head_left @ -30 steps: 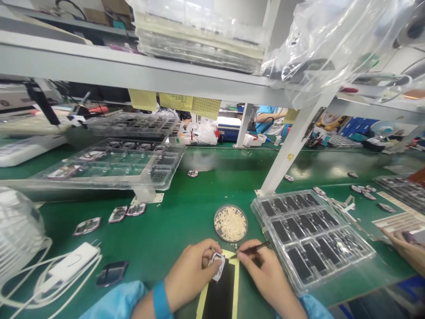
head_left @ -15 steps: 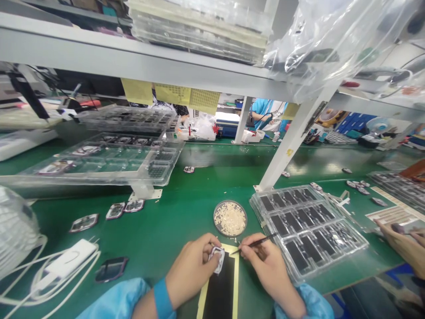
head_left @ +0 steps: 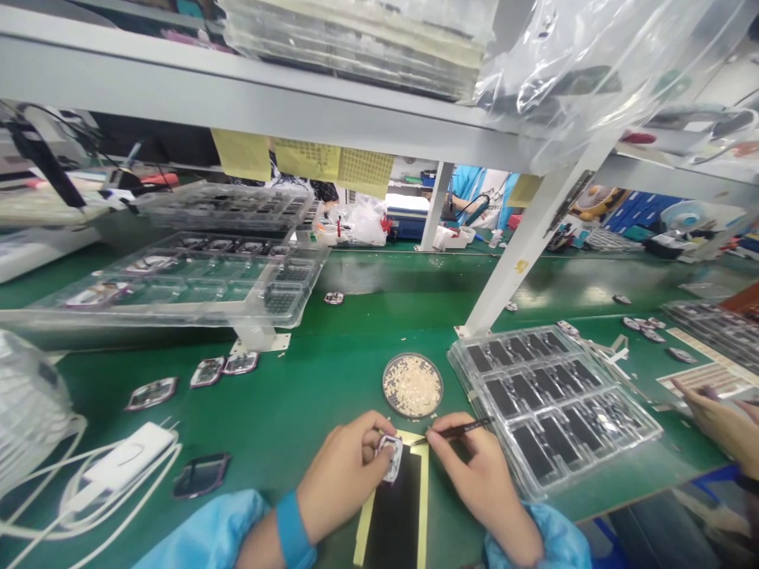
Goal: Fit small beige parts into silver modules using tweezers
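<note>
My left hand (head_left: 342, 472) is closed round a small white-framed part (head_left: 391, 457), held over a black sheet with yellow edges (head_left: 395, 512) on the green bench. My right hand (head_left: 477, 472) pinches black tweezers (head_left: 459, 431) whose tip points left, almost at the part. Just beyond both hands stands a round dish of small pale pieces (head_left: 413, 385). Both wrists wear blue sleeves, and a blue band sits on the left one.
A clear tray of dark rectangular parts (head_left: 551, 395) lies right of my hands. Raised clear trays (head_left: 195, 284) stand at the left, loose small parts (head_left: 207, 371) below them. A white charger with cables (head_left: 122, 462) lies front left. Another person's hand (head_left: 720, 423) works far right.
Both hands have stayed together over the black sheet. The tweezers' tip has come a little closer to the part. The view has shifted slightly.
</note>
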{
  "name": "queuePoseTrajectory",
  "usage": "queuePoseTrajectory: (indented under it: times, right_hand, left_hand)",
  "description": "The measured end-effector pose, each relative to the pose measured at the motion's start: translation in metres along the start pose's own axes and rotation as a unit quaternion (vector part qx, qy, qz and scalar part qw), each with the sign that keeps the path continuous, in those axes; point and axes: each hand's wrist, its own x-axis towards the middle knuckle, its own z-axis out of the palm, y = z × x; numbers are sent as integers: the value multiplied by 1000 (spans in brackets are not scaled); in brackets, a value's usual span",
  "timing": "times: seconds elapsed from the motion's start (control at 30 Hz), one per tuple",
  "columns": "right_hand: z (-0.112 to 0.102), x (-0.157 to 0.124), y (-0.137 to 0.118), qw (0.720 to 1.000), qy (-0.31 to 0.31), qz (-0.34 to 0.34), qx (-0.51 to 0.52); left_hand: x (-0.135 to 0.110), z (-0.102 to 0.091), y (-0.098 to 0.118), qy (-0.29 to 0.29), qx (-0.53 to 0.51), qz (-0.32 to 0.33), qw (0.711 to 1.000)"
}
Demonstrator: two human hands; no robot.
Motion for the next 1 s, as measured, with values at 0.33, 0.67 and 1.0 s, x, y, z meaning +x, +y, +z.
queuePoseTrajectory:
  times: [0.33,0.67,1.0]
  right_hand:
    - [2,2,2,999,-16,34,8]
    - [4,-2,-9,995,-9,-28,95]
    - [8,-1,-10,995,-22,-65,76]
  left_hand:
    - [-2,-1,2,-2,6,0,1000]
    - [0,1,-1,-2,-13,3,1000]
    - [0,1,-2,-5,-28,3,1000]
